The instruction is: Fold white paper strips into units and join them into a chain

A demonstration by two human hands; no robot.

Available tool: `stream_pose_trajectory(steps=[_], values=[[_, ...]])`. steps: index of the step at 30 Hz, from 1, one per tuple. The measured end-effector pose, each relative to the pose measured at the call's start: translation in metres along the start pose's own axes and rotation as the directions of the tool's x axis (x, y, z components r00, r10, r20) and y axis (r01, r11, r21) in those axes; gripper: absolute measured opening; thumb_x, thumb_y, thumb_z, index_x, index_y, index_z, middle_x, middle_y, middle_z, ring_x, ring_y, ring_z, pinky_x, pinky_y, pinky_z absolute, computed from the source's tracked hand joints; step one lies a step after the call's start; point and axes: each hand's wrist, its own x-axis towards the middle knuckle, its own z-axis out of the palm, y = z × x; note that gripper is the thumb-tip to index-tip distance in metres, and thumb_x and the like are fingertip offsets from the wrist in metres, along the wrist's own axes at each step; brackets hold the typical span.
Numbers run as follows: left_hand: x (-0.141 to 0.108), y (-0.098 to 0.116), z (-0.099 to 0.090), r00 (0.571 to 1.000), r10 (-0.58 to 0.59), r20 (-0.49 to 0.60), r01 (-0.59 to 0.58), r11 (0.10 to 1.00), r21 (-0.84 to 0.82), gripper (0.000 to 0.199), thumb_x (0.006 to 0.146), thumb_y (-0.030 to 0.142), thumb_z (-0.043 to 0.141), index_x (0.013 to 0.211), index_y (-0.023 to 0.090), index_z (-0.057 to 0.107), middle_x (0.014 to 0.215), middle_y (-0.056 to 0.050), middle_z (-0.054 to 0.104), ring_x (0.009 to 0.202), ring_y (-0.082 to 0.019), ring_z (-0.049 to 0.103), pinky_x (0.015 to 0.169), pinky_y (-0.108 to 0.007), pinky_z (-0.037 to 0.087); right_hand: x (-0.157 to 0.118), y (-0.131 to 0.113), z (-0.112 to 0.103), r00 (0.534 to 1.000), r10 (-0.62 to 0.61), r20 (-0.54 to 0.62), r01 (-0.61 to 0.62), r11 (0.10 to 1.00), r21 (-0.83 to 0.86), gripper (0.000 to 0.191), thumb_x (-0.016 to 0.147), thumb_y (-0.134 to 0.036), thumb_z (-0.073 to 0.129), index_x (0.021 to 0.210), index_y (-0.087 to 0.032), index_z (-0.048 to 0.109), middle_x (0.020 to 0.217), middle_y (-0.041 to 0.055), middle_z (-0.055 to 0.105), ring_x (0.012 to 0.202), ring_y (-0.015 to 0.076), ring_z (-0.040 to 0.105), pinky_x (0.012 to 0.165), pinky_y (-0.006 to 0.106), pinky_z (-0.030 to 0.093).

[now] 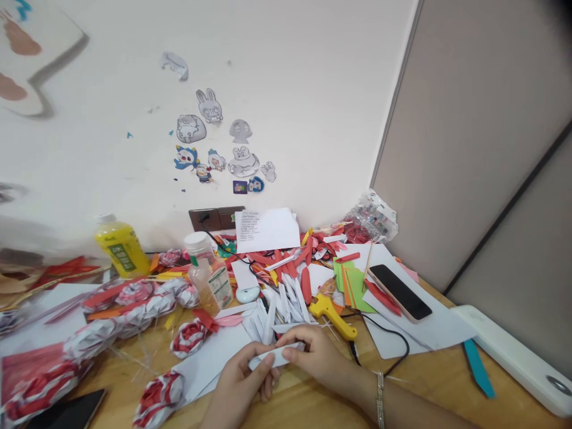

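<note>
A small folded strip of white paper (277, 357) is pinched between both hands above the front of the wooden table. My left hand (248, 376) grips its left end with thumb and fingers. At the other end, my right hand (315, 353) presses the paper between thumb and forefinger; a bracelet circles that wrist. Just beyond the hands lies a heap of folded white paper pieces (286, 304). Left of my left hand, a red and white paper rosette (158, 398) rests partly on white sheets.
A yellow glue gun (333, 314) with a black cord lies right of the heap. Further right are a phone (401, 292) and a long white device (513, 360). A clear bottle (209, 274) and a yellow drink bottle (123, 247) stand at the back left.
</note>
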Motion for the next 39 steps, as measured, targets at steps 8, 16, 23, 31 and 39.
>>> stream_pose_trajectory(steps=[8, 16, 23, 31, 39], values=[[0.002, 0.000, -0.002, 1.000, -0.015, -0.001, 0.015, 0.998, 0.057, 0.030, 0.069, 0.045, 0.057, 0.063, 0.015, 0.059, 0.038, 0.005, 0.056, 0.032, -0.009, 0.047, 0.039, -0.019, 0.037, 0.000, 0.005, -0.001, 0.998, 0.039, 0.044, -0.042, 0.998, 0.056, 0.016, 0.074, -0.020, 0.056, 0.086, -0.018, 0.065, 0.080, 0.0017, 0.066, 0.074, 0.0163, 0.059, 0.067, 0.024, 0.044], [0.003, -0.002, -0.002, 0.999, 0.000, 0.039, 0.001, 1.000, -0.023, 0.030, 0.065, 0.045, 0.061, 0.071, 0.015, 0.060, 0.050, 0.002, 0.063, 0.034, -0.009, 0.049, 0.038, -0.020, 0.038, 0.000, 0.002, 0.000, 0.999, 0.045, 0.014, -0.045, 0.999, -0.011, 0.012, 0.072, -0.017, 0.056, 0.080, -0.018, 0.064, 0.075, -0.0008, 0.064, 0.070, 0.0143, 0.057, 0.064, 0.022, 0.042], [0.000, 0.006, 0.001, 0.999, -0.025, 0.032, 0.024, 0.999, 0.043, 0.031, 0.068, 0.046, 0.058, 0.062, 0.015, 0.058, 0.036, 0.005, 0.055, 0.033, -0.009, 0.047, 0.039, -0.019, 0.037, 0.000, 0.004, 0.001, 0.999, 0.034, 0.010, -0.033, 0.999, -0.005, 0.013, 0.072, -0.014, 0.055, 0.080, -0.018, 0.064, 0.073, -0.0011, 0.063, 0.065, 0.0127, 0.056, 0.060, 0.020, 0.041], [0.000, 0.007, 0.001, 0.999, -0.006, 0.044, 0.004, 0.999, 0.034, 0.030, 0.069, 0.045, 0.057, 0.062, 0.016, 0.058, 0.038, 0.005, 0.054, 0.033, -0.009, 0.047, 0.038, -0.019, 0.036, 0.001, 0.013, 0.000, 0.992, 0.109, 0.067, -0.117, 0.985, 0.123, 0.013, 0.075, -0.023, 0.054, 0.084, -0.017, 0.062, 0.072, -0.0010, 0.061, 0.049, 0.0083, 0.052, 0.048, 0.019, 0.039], [0.001, 0.006, 0.000, 0.997, -0.025, 0.079, 0.024, 1.000, 0.019, 0.028, 0.069, 0.044, 0.057, 0.067, 0.015, 0.058, 0.039, 0.004, 0.058, 0.036, -0.012, 0.052, 0.041, -0.021, 0.040, 0.002, 0.012, -0.003, 0.990, 0.109, 0.092, -0.123, 0.978, 0.168, 0.015, 0.076, -0.025, 0.053, 0.086, -0.017, 0.061, 0.068, -0.0012, 0.058, 0.052, 0.0088, 0.051, 0.050, 0.019, 0.039]])
